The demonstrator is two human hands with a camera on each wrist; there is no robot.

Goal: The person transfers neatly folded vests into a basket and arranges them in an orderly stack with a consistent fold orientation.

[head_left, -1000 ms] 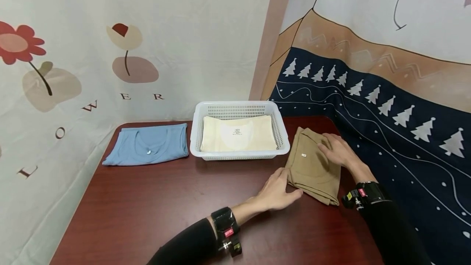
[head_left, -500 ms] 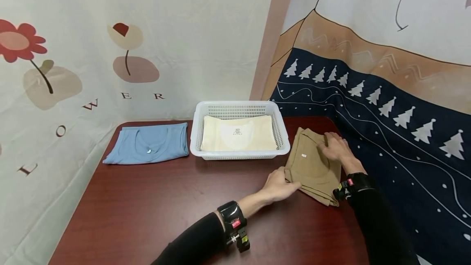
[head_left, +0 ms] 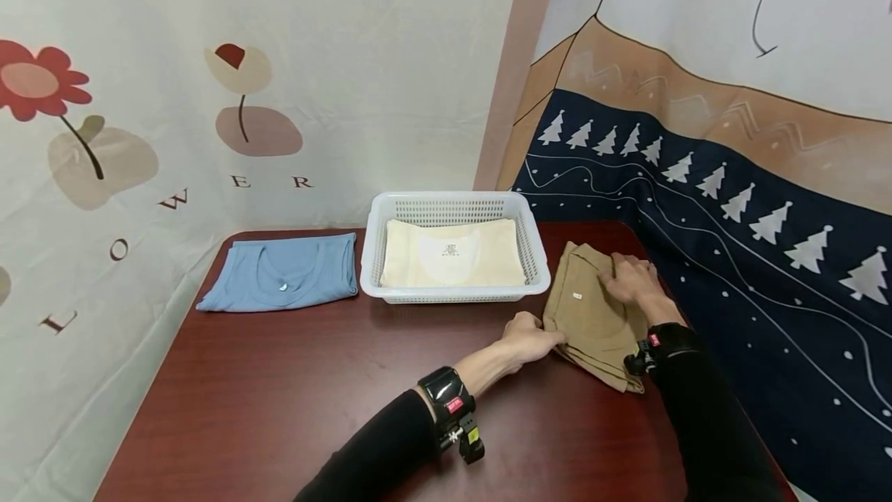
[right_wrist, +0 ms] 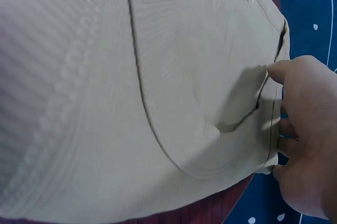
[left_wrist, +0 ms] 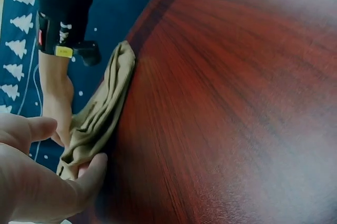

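The khaki garment point(head_left: 592, 320) lies folded in a flat, layered rectangle, slanted on the tabletop point(head_left: 279, 393) just right of the white basket point(head_left: 453, 297). A small white tag point(head_left: 577, 296) sits near its curved seam; the near edge shows loose, stacked folds.

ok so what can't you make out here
Head view: print on the folded cream shirt, too small to read.
Head view: any lettering on the white tag of the khaki shirt, too small.
Head view: floor of the white basket, mostly hidden by the cream shirt.
Wrist views: parts of left hand and right hand, cut off by picture edges.
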